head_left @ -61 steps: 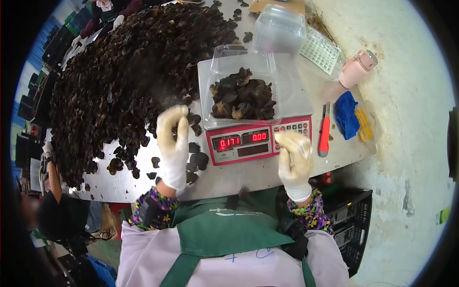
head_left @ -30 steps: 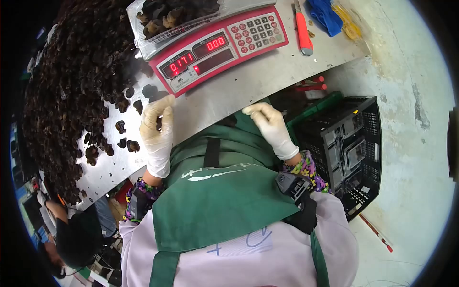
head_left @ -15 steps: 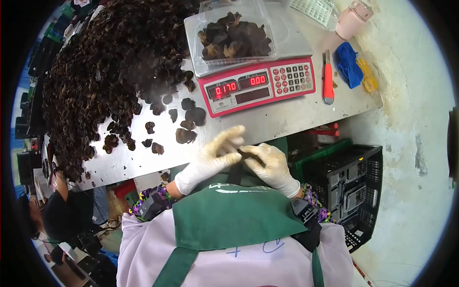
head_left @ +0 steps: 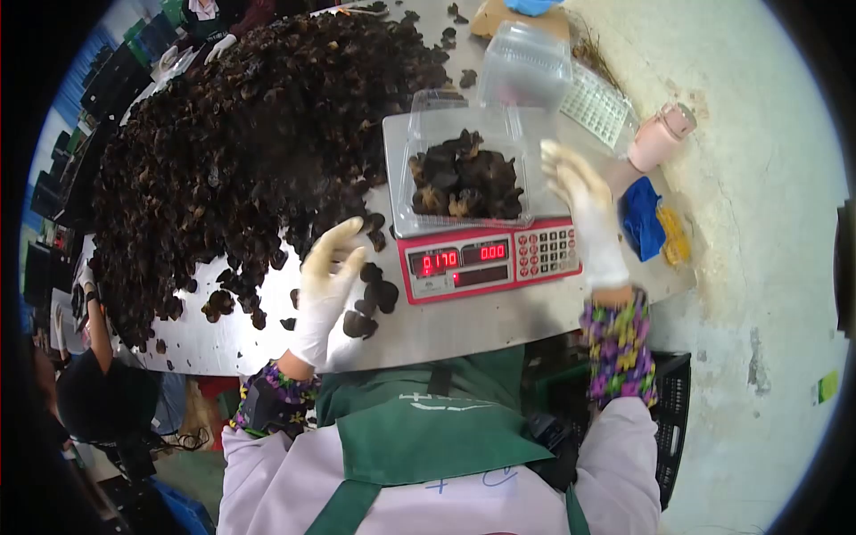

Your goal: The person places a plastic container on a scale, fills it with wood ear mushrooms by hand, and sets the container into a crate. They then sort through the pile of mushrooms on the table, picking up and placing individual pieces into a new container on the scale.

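A clear plastic box [head_left: 526,169] holding dark, curled fungus pieces [head_left: 468,178] rests on the scale [head_left: 419,287], whose red display reads 0.170 and 0.00. My left hand [head_left: 330,281], in a whitish glove, is raised left of the scale beside some loose dark pieces [head_left: 382,296]; its fingers are apart and it holds nothing. To the right of the box, my gloved right hand [head_left: 580,192] reaches forward with fingers extended and nothing in them. The big heap of dark fungus [head_left: 241,169] covers the table's left part.
Past the scale are another clear container [head_left: 526,67] and a white-green gridded tray [head_left: 596,107]. A pink bottle [head_left: 660,138], a blue cloth [head_left: 642,218] and a yellow item [head_left: 673,236] lie right. Co-workers' gloved hands [head_left: 220,48] show at the far left edge.
My hands have parted from in front of the apron, the left moving to the left and the right forward beside the box. The view has shifted, showing more of the table's far side.
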`<state>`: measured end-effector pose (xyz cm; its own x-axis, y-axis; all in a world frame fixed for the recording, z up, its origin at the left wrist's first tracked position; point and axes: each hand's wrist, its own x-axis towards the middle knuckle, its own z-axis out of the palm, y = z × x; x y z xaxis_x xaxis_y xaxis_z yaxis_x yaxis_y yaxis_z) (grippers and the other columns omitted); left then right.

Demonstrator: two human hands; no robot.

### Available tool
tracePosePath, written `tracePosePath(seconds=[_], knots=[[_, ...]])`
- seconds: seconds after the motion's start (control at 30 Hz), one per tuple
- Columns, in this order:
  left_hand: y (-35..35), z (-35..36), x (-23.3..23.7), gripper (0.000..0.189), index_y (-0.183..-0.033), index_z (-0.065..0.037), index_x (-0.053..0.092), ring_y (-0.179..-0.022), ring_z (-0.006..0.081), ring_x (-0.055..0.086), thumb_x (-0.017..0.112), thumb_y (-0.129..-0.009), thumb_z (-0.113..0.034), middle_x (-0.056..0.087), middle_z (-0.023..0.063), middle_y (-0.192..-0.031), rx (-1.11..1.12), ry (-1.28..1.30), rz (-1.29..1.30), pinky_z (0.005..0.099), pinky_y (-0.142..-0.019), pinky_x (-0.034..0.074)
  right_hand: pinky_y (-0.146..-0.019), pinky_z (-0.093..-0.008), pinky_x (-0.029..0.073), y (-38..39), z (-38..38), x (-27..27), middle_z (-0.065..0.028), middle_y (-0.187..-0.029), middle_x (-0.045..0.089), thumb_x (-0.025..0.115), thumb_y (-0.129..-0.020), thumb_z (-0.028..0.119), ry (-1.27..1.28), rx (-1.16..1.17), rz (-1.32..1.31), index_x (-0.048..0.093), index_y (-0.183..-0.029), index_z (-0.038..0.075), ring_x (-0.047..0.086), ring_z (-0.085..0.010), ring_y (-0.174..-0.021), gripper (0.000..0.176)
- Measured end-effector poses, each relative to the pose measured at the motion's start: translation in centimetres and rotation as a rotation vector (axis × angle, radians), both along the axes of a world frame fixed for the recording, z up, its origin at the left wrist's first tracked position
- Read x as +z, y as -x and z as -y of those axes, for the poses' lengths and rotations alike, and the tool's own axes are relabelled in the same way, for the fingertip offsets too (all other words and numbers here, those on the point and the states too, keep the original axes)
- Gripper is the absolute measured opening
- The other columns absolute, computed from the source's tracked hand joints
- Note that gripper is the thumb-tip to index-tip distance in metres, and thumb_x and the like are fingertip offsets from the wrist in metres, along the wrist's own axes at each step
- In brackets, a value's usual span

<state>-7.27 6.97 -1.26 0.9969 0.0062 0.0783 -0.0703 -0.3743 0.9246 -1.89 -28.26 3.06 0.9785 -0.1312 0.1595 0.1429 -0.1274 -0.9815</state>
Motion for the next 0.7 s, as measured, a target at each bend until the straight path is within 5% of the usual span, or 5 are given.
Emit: tracePosePath(seconds=[0.2,0.37,0.5,0.57,0.7], knots=[[-4.3,8.5,1.2,0.105,-0.153,-0.009,0.036,-0.131,0.0423,0.045,0.09,-0.067,-0.033,0.044,0.0251,-0.143,0.025,-0.349,0.519,0.0488,-0.11,0.038,-0.087,-0.0342,0.053,-14.1,0.9,-1.5,-0.0178,-0.121,0.06,0.05,-0.105,0.04,-0.488,0.108,-0.468,0.051,-0.137,0.002,0.065,-0.0246,-0.094,0.049],[-6.9,10.3,1.4,0.094,-0.154,-0.006,0.034,-0.134,0.0368,0.044,0.086,-0.077,-0.024,0.045,0.0229,-0.144,0.107,-0.248,0.304,0.0437,-0.113,0.037,-0.077,-0.0293,0.055,-15.2,2.4,-1.2,-0.0124,-0.116,0.07,0.045,-0.107,0.042,-0.703,0.45,-0.387,0.06,-0.131,0.004,0.064,-0.0169,-0.082,0.047],[-8.3,9.7,-1.2,0.096,-0.155,-0.008,0.032,-0.128,0.0393,0.046,0.084,-0.078,-0.033,0.049,0.0223,-0.139,0.125,-0.072,0.168,0.0464,-0.11,0.037,-0.102,-0.0382,0.044,-6.5,0.3,0.5,-0.0119,-0.121,0.07,0.057,-0.104,0.036,-0.004,0.321,-0.083,0.069,-0.118,0.004,0.059,-0.0197,-0.117,0.038],[-7.8,9.2,-1.4,0.079,-0.151,-0.006,0.039,-0.12,0.0329,0.055,0.079,-0.085,-0.024,0.057,0.0176,-0.132,0.17,-0.137,0.258,0.0405,-0.104,0.044,-0.109,-0.0417,0.038,-1.8,-0.7,-1.3,-0.018,-0.131,0.061,0.07,-0.096,0.033,0.857,0.02,0.352,0.058,-0.134,0.004,0.051,-0.0309,-0.129,0.05],[-5.4,6.1,0.8,0.026,-0.127,-0.005,0.062,-0.077,0.0093,0.063,0.056,-0.103,-0.014,0.071,0.0066,-0.105,0.118,0.552,-0.163,0.0223,-0.066,0.052,-0.092,-0.0365,0.05,2.7,-2.9,-2.7,-0.0189,-0.113,0.066,0.072,-0.093,0.037,0.648,-0.263,0.315,0.063,-0.117,0.001,0.064,-0.0264,-0.109,0.044]])
